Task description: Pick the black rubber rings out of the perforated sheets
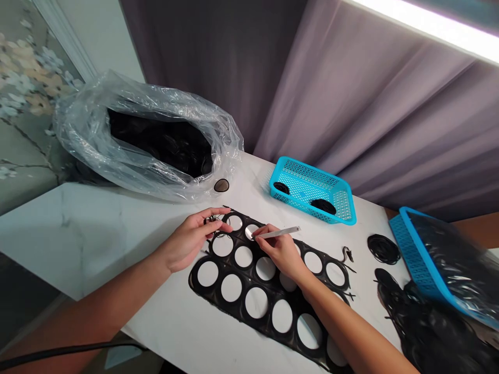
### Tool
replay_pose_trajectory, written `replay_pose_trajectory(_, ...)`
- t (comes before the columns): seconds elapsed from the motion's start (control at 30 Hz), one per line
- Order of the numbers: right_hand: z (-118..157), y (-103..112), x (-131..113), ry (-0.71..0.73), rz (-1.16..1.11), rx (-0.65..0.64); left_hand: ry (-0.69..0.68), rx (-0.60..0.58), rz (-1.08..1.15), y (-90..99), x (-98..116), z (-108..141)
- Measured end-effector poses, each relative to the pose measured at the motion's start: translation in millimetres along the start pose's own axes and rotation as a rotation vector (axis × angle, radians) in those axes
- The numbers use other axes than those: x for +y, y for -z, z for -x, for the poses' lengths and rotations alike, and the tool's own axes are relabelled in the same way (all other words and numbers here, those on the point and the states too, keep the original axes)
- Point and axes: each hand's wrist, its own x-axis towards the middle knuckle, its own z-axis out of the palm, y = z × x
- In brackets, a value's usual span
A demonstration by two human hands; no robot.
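A black sheet [249, 282] with rows of round holes lies on the white table. My right hand [278, 249] is closed around a slim metal tool [278, 232], its lower end at a hole in the sheet's back row. At the sheet's back left corner is my left hand [195, 234], its fingers curled around several thin black rings [213, 222]. My right forearm hides part of the sheet's right side.
A clear plastic bag [156, 182] of black pieces stands at the back left, a small dark oval piece [221, 185] beside it. Behind the sheet is a blue basket [312, 167] with black rings. A ring bundle [383, 249], black scraps [421, 322] and another blue basket [417, 254] lie right.
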Motion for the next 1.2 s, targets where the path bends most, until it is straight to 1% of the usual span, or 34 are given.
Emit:
replay_pose_trajectory(0.1, 0, -1, 2, 0.010, 0.004, -0.009, 0.005, 0.016, 0.006, -2.2, -1, -2)
replay_pose_trajectory(0.17, 0, -1, 3, 0.021, 0.013, -0.012, -0.023, -0.004, -0.107, -5.3, -5, -3)
replay_pose_trajectory(0.27, 0, -2, 4, 0.037, 0.039, -0.006, -0.133, -0.087, -0.351, -12.1, -16, -3)
replay_pose_trajectory(0.33, 0, -3, 4, 0.046, 0.059, 0.004, -0.150, -0.134, -0.412, -16.4, -22, -2)
replay_pose_trajectory(0.43, -1, -3, 3, 0.057, 0.073, 0.008, -0.071, -0.118, -0.311, -18.9, -25, -1)
replay_pose_trajectory(0.53, -1, -4, 2, 0.071, 0.081, 0.013, 0.029, -0.076, -0.067, -15.3, -20, 0)
replay_pose_trajectory(0.63, 3, -6, 2, 0.140, 0.150, 0.008, 0.096, -0.061, 0.162, -10.1, -14, 0)
replay_pose_trajectory(0.73, 8, -8, 3, 0.254, 0.321, -0.016, 0.104, -0.045, 0.284, -7.0, -12, -2)
replay_pose_trajectory(0.8, 10, -10, 4, 0.321, 0.413, -0.044, 0.093, -0.001, 0.342, -5.4, -13, -4)
replay_pose_trajectory(0.87, 11, -12, 5, 0.347, 0.445, -0.059, 0.080, 0.060, 0.379, -3.6, -14, -6)
replay_pose_trajectory(0.93, 11, -12, 5, 0.335, 0.432, -0.037, 0.064, 0.087, 0.363, -2.3, -15, -7)
replay_pose_trajectory(1.0, 9, -11, 4, 0.303, 0.392, -0.018, 0.031, 0.068, 0.218, -2.7, -17, -6)
replay_pose_trajectory(1.07, 8, -8, 2, 0.268, 0.345, -0.020, -0.050, 0.030, -0.099, -5.6, -23, -4)
replay_pose_trajectory(1.13, 6, -4, 1, 0.228, 0.310, -0.036, -0.207, 0.003, -0.511, -10.3, -32, -2)
replay_pose_trajectory(1.2, 4, -1, -1, 0.195, 0.292, -0.052, -0.406, -0.010, -0.909, -15.4, -43, 1)
